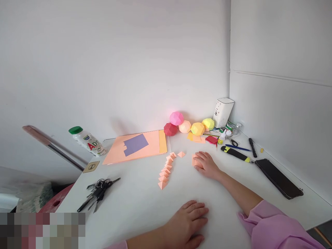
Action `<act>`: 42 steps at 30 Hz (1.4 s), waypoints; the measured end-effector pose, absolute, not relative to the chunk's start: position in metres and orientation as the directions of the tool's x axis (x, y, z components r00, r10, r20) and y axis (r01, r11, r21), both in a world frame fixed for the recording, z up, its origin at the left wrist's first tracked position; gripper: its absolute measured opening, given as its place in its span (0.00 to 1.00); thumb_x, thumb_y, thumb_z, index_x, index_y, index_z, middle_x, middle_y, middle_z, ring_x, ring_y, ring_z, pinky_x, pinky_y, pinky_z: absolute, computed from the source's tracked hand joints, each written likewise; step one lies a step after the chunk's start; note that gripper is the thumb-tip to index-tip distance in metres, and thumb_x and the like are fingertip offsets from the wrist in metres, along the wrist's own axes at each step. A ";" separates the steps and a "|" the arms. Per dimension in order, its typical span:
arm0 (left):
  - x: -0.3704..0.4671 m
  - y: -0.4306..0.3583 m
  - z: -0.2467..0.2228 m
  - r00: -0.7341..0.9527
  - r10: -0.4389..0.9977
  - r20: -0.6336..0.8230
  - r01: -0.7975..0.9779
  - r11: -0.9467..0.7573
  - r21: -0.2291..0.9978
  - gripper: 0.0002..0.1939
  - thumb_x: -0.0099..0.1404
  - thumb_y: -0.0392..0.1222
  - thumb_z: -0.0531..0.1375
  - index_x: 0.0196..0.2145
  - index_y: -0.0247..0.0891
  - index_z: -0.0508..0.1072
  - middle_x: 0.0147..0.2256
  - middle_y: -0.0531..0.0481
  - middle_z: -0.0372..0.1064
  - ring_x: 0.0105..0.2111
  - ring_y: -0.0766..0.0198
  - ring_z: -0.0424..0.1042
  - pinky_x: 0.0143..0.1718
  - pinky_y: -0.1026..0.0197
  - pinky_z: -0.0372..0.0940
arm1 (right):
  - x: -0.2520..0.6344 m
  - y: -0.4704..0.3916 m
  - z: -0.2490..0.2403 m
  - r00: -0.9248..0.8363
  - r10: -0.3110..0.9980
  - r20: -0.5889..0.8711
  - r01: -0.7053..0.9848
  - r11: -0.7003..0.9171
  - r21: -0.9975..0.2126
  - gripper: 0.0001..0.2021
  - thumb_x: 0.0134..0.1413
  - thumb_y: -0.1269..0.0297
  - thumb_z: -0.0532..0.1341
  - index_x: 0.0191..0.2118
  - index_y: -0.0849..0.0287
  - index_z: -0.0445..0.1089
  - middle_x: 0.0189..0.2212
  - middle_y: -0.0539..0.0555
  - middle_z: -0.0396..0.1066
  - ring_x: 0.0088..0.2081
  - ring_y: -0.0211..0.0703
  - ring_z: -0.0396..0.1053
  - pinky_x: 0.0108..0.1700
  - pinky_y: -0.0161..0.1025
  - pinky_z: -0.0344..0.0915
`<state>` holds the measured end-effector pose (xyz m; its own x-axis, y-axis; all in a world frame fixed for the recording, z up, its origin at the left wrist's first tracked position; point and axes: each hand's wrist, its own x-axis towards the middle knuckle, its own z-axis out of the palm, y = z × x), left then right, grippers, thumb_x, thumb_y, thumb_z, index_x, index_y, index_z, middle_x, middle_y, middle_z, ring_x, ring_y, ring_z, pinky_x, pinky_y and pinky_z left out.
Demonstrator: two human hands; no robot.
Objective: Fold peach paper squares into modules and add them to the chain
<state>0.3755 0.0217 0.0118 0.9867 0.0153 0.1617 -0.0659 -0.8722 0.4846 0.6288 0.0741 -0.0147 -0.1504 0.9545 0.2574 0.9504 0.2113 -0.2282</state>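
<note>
My left hand (188, 223) lies on the white table near the front, palm down, fingers spread and holding nothing. Farther back, my right hand (206, 165) closes over a small peach paper piece (193, 160); the fingers hide most of it. Left of it runs a slanting row of small folded peach paper pyramids (165, 171), overlapping one another. One single pyramid (181, 154) sits apart at the row's far end, between the row and my right hand.
Faceted paper balls (197, 128) line the back wall beside a white box (223, 112). Peach sheets (153, 147) carry a purple paper (136, 144). Keys (98, 192) and a bottle (89, 143) are left; a cutter (236, 154) and black case (278, 178) right.
</note>
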 end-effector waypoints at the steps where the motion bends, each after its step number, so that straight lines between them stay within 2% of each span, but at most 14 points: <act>1: 0.376 0.022 0.012 0.987 0.015 0.160 -0.065 -0.873 0.483 0.21 0.62 0.45 0.52 0.52 0.37 0.61 0.58 0.44 0.57 0.59 0.55 0.53 0.60 0.50 0.46 | 0.629 0.074 -0.015 -0.150 0.955 0.257 0.950 0.211 -0.228 0.16 0.55 0.57 0.53 0.49 0.55 0.65 0.54 0.56 0.60 0.57 0.53 0.52 0.58 0.54 0.47; 14: 0.376 0.022 0.006 0.982 0.019 0.187 -0.072 -0.881 0.468 0.21 0.62 0.45 0.53 0.52 0.37 0.62 0.58 0.43 0.57 0.58 0.55 0.53 0.60 0.49 0.47 | 0.629 0.075 -0.015 -0.159 0.949 0.271 0.949 0.222 -0.223 0.16 0.55 0.57 0.53 0.49 0.55 0.65 0.55 0.57 0.60 0.57 0.54 0.53 0.57 0.56 0.48; 22: 0.377 0.025 -0.006 0.959 0.051 0.279 -0.089 -0.879 0.468 0.18 0.62 0.46 0.52 0.48 0.37 0.65 0.55 0.44 0.61 0.57 0.58 0.56 0.59 0.54 0.47 | 0.630 0.078 -0.017 -0.172 0.950 0.261 0.955 0.226 -0.191 0.17 0.56 0.57 0.53 0.49 0.57 0.65 0.54 0.58 0.60 0.57 0.55 0.53 0.57 0.55 0.48; 26: 0.391 0.023 -0.008 0.953 0.088 0.290 -0.050 -0.899 0.436 0.11 0.64 0.41 0.50 0.40 0.38 0.69 0.47 0.47 0.68 0.49 0.61 0.63 0.52 0.57 0.53 | 0.633 0.082 -0.020 -0.184 0.939 0.292 0.957 0.238 -0.163 0.17 0.56 0.57 0.52 0.48 0.57 0.66 0.54 0.58 0.61 0.56 0.55 0.54 0.57 0.55 0.50; 29: 0.411 0.013 -0.009 0.957 0.169 0.235 0.095 -0.951 0.296 0.11 0.63 0.44 0.52 0.36 0.38 0.70 0.39 0.46 0.68 0.39 0.59 0.65 0.42 0.55 0.57 | 0.635 0.085 -0.023 -0.197 0.921 0.335 0.954 0.259 -0.152 0.17 0.55 0.57 0.52 0.48 0.57 0.66 0.53 0.58 0.62 0.56 0.56 0.55 0.56 0.56 0.51; 32: 0.429 0.008 -0.012 0.962 0.188 0.197 0.151 -0.971 0.187 0.11 0.63 0.43 0.51 0.31 0.35 0.70 0.33 0.44 0.65 0.34 0.59 0.64 0.32 0.57 0.57 | 0.637 0.087 -0.025 -0.213 0.898 0.384 0.948 0.285 -0.142 0.17 0.56 0.57 0.51 0.47 0.57 0.66 0.52 0.58 0.63 0.55 0.55 0.57 0.55 0.56 0.53; 34: 0.434 0.011 -0.015 0.957 0.194 0.217 0.144 -0.964 0.223 0.11 0.62 0.45 0.52 0.33 0.36 0.70 0.34 0.45 0.65 0.32 0.60 0.64 0.32 0.58 0.58 | 0.639 0.086 -0.026 -0.233 0.882 0.410 0.938 0.316 -0.145 0.16 0.56 0.57 0.51 0.46 0.58 0.66 0.51 0.59 0.63 0.54 0.54 0.58 0.54 0.53 0.56; 39: 0.436 0.023 -0.022 0.938 0.226 0.264 0.099 -0.902 0.421 0.10 0.62 0.42 0.53 0.32 0.36 0.72 0.30 0.48 0.66 0.29 0.66 0.65 0.35 0.62 0.60 | 0.642 0.079 -0.024 -0.257 0.852 0.457 0.907 0.375 -0.189 0.18 0.56 0.55 0.51 0.47 0.58 0.66 0.50 0.59 0.65 0.53 0.53 0.61 0.54 0.51 0.59; 42: 0.437 0.022 -0.023 0.926 0.261 0.271 0.131 -0.899 0.417 0.11 0.62 0.42 0.52 0.32 0.37 0.72 0.30 0.48 0.67 0.28 0.65 0.65 0.34 0.61 0.59 | 0.643 0.077 -0.023 -0.270 0.849 0.454 0.899 0.391 -0.197 0.18 0.57 0.54 0.51 0.47 0.58 0.67 0.50 0.58 0.65 0.53 0.53 0.61 0.55 0.51 0.59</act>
